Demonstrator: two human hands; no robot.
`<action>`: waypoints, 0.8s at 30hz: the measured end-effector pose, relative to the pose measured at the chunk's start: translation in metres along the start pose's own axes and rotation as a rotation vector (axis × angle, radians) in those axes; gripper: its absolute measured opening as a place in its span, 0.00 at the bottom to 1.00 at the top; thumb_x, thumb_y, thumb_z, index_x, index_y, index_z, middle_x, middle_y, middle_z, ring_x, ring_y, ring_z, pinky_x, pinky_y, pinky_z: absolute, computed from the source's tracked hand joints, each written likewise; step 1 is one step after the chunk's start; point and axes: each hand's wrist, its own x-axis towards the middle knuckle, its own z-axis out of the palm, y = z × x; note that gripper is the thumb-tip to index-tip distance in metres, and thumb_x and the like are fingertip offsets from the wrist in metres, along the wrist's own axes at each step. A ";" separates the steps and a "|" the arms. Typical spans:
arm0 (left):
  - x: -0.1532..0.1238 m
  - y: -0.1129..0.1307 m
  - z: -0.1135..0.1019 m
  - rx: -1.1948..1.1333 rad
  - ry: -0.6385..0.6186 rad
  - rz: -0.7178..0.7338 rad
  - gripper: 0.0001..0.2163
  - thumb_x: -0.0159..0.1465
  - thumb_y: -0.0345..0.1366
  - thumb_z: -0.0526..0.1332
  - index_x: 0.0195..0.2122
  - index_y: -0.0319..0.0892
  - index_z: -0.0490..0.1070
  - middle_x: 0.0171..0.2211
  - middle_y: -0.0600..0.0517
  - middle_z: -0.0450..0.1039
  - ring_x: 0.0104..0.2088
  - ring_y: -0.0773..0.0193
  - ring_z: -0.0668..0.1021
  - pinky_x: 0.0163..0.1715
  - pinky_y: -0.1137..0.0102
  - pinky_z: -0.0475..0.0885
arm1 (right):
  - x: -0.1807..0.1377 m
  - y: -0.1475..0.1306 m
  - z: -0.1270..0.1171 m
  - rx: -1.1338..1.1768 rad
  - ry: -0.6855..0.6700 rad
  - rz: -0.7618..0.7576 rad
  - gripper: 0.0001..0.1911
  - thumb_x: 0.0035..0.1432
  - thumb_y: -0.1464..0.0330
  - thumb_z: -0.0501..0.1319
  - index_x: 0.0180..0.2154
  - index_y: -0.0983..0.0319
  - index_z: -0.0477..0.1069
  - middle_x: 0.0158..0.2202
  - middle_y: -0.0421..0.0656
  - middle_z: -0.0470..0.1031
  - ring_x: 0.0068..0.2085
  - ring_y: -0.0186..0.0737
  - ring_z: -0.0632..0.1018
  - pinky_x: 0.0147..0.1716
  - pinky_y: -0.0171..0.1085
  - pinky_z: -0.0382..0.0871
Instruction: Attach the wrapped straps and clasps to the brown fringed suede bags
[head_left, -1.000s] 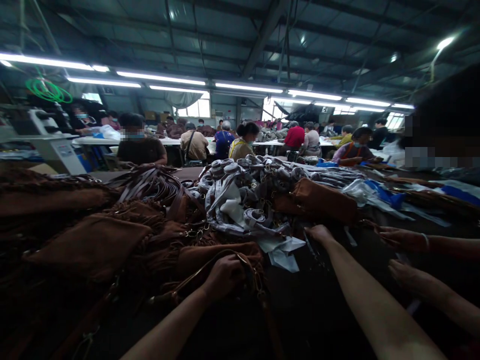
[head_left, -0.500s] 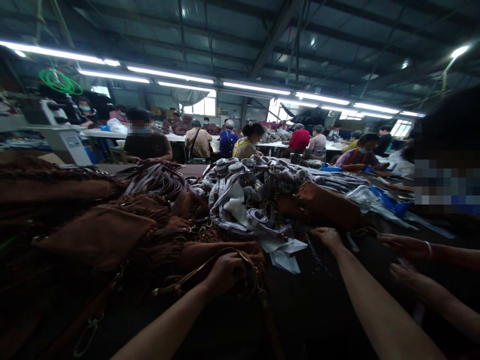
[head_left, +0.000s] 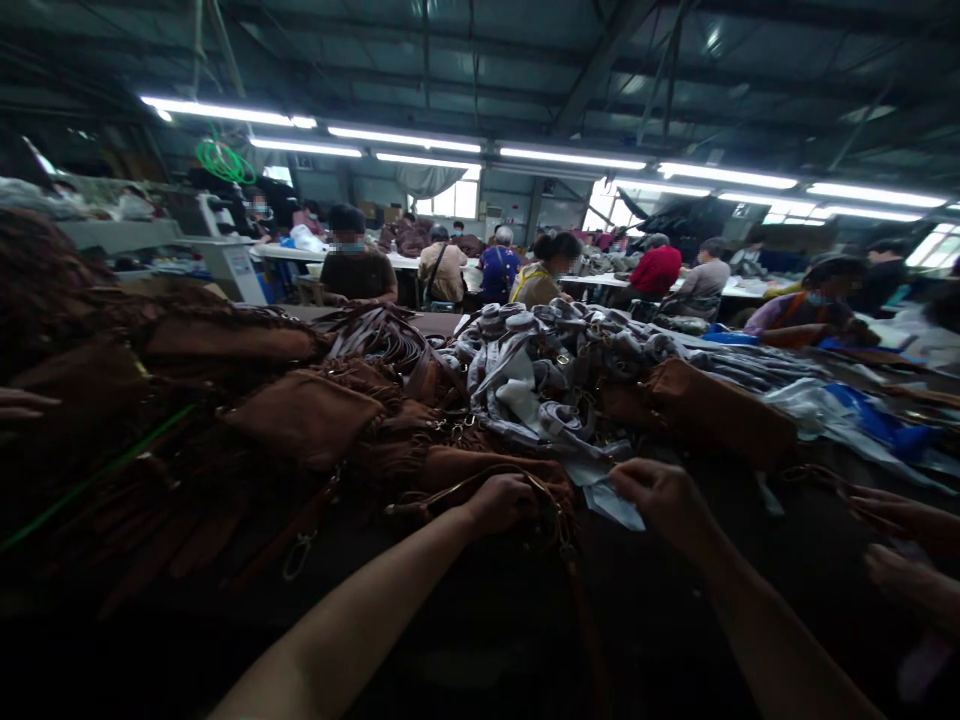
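Note:
My left hand [head_left: 504, 503] is closed on the edge of a brown suede-like bag [head_left: 480, 465] that lies in front of me; gold-coloured zip edging runs beside the fingers. A brown strap hangs from the bag's right end. To the right of the bag, my right hand [head_left: 664, 497] is closed in a pinch, its fingertips over a thin whitish sheet [head_left: 615, 505]. What it pinches is too small and dark to make out. Behind both hands rises a heap of wrapped straps [head_left: 525, 375] with metal clasps.
More brown fringed bags [head_left: 307, 415] are piled at left, and another bag [head_left: 720, 415] lies at right. Blue and clear plastic [head_left: 877, 420] is behind it. A co-worker's hands [head_left: 907, 570] work at the right edge; another person's fingers [head_left: 26, 403] show at far left.
My right hand has moved left, from the dark tabletop towards the bag and the whitish sheet. My left hand stays on the bag. The view has turned left.

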 end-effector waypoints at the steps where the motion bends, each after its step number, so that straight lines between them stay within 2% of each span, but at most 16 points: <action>1: 0.001 -0.001 -0.002 -0.006 -0.027 0.002 0.11 0.59 0.30 0.60 0.42 0.42 0.77 0.46 0.47 0.75 0.47 0.59 0.75 0.48 0.68 0.68 | -0.020 -0.016 0.022 0.044 -0.107 0.005 0.16 0.52 0.57 0.57 0.26 0.62 0.75 0.24 0.41 0.76 0.27 0.36 0.74 0.24 0.31 0.62; 3: 0.002 -0.003 -0.004 -0.027 -0.069 0.000 0.12 0.59 0.27 0.58 0.43 0.41 0.77 0.46 0.47 0.74 0.48 0.60 0.75 0.49 0.69 0.68 | -0.053 -0.034 0.065 0.108 -0.210 0.092 0.15 0.53 0.59 0.56 0.26 0.61 0.75 0.21 0.39 0.74 0.24 0.35 0.73 0.23 0.31 0.61; 5: 0.003 -0.006 -0.004 -0.045 -0.084 -0.014 0.14 0.58 0.25 0.57 0.43 0.39 0.77 0.45 0.47 0.75 0.47 0.60 0.75 0.48 0.69 0.68 | -0.071 -0.037 0.098 0.110 -0.198 0.226 0.15 0.52 0.59 0.56 0.25 0.62 0.74 0.19 0.39 0.73 0.22 0.35 0.73 0.21 0.31 0.60; 7: 0.003 -0.008 -0.004 -0.050 -0.080 -0.022 0.16 0.56 0.23 0.57 0.43 0.39 0.76 0.45 0.47 0.75 0.47 0.60 0.75 0.48 0.68 0.68 | -0.075 -0.033 0.116 0.085 -0.155 0.329 0.14 0.51 0.60 0.55 0.24 0.61 0.74 0.18 0.39 0.73 0.21 0.35 0.73 0.20 0.31 0.60; 10: 0.004 -0.010 -0.005 -0.070 -0.073 -0.006 0.16 0.55 0.22 0.57 0.43 0.39 0.76 0.45 0.47 0.75 0.47 0.60 0.75 0.49 0.68 0.68 | -0.071 -0.031 0.118 0.009 -0.084 0.368 0.14 0.51 0.61 0.54 0.23 0.60 0.74 0.19 0.39 0.74 0.22 0.35 0.74 0.21 0.32 0.59; 15: 0.003 -0.009 -0.007 -0.102 -0.056 0.027 0.12 0.57 0.25 0.59 0.41 0.38 0.77 0.44 0.46 0.76 0.47 0.60 0.75 0.50 0.68 0.68 | -0.068 -0.049 0.111 -0.250 -0.013 0.388 0.14 0.52 0.61 0.52 0.24 0.58 0.74 0.24 0.41 0.77 0.27 0.38 0.76 0.24 0.33 0.59; 19: 0.001 -0.010 -0.006 -0.060 -0.029 0.014 0.11 0.56 0.26 0.60 0.39 0.39 0.78 0.43 0.46 0.76 0.45 0.60 0.76 0.49 0.68 0.68 | -0.066 -0.061 0.117 -0.519 -0.016 0.369 0.15 0.54 0.62 0.52 0.26 0.58 0.75 0.28 0.47 0.79 0.31 0.43 0.78 0.27 0.36 0.61; 24: 0.000 -0.014 -0.004 -0.043 -0.064 -0.014 0.14 0.55 0.23 0.58 0.39 0.39 0.77 0.43 0.47 0.76 0.46 0.59 0.75 0.49 0.67 0.68 | -0.062 -0.071 0.127 -0.666 -0.046 0.355 0.15 0.55 0.63 0.52 0.28 0.60 0.75 0.31 0.52 0.79 0.34 0.48 0.79 0.30 0.38 0.64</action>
